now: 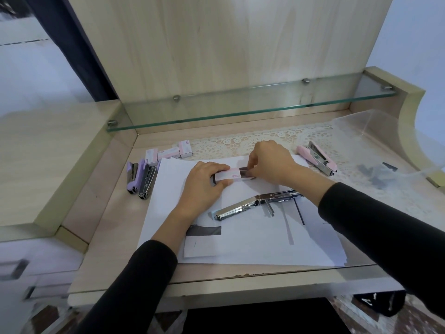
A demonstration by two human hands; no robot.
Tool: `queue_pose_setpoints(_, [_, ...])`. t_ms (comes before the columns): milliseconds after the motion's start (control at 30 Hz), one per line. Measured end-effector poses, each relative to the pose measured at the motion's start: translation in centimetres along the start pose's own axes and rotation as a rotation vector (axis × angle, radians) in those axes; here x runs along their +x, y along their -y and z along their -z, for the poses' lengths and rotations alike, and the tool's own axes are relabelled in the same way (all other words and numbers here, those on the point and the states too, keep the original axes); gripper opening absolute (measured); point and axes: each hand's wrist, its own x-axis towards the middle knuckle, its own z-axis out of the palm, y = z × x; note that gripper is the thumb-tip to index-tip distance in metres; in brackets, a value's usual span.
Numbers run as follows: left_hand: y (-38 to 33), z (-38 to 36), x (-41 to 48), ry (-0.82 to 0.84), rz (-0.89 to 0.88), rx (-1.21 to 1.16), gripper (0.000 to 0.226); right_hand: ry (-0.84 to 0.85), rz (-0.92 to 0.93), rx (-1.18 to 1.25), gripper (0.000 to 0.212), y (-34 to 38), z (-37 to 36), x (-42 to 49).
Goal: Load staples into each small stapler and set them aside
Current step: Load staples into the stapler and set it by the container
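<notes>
My left hand (pixel 204 183) grips a small pink-and-white staple box (pixel 228 175) on the white paper. My right hand (pixel 269 161) pinches the dark inner tray (pixel 245 171) that sticks out of the box's right end. An opened stapler (pixel 255 203), chrome with a pale blue base, lies flat on the paper just in front of my hands. Two purple staplers (pixel 139 177) lie side by side at the left of the desk. A pink stapler (pixel 317 157) lies open at the right on the lace mat.
Several small staple boxes (pixel 168 153) stand at the back left. White paper sheets (pixel 240 237) cover the desk middle. A clear plastic container (pixel 385 150) with dark items sits at the right. A glass shelf (pixel 240 109) runs above the back edge.
</notes>
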Motion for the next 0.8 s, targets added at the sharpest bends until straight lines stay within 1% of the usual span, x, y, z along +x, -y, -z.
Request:
queue_pose_setpoints(67, [0.0, 0.0, 0.0, -0.002, -0.002, -0.005, 0.03, 0.004, 0.034, 0.026, 0.009, -0.3, 0.1, -0.1])
queue_pose_setpoints(233, [0.0, 0.0, 0.0, -0.005, 0.004, -0.012, 0.03, 0.0, 0.013, 0.217, 0.009, -1.5, 1.1, -0.5])
queue_pose_setpoints(367, [-0.1, 0.0, 0.0, -0.006, 0.004, -0.013, 0.03, 0.019, -0.002, 0.298, 0.009, -2.3, 1.5, -0.8])
queue_pose_setpoints(467, [0.0, 0.0, 0.0, -0.002, 0.003, -0.009, 0.03, 0.011, -0.017, 0.42, 0.022, -3.0, 1.2, -0.9])
queue_pose_setpoints(567, [-0.1, 0.0, 0.0, -0.001, 0.003, -0.007, 0.03, 0.02, -0.01, 0.524, 0.02, -3.1, 1.3, -1.2])
queue_pose_setpoints(700, [-0.4, 0.4, 0.2, -0.003, 0.025, -0.085, 0.036, 0.034, 0.013, 0.563, 0.021, -2.9, 1.6, -1.6])
queue_pose_setpoints(800, [-0.8, 0.9, 0.6, 0.043, 0.008, -0.06, 0.042, 0.023, 0.017, 0.572, 0.024, -2.7, 1.7, -2.0])
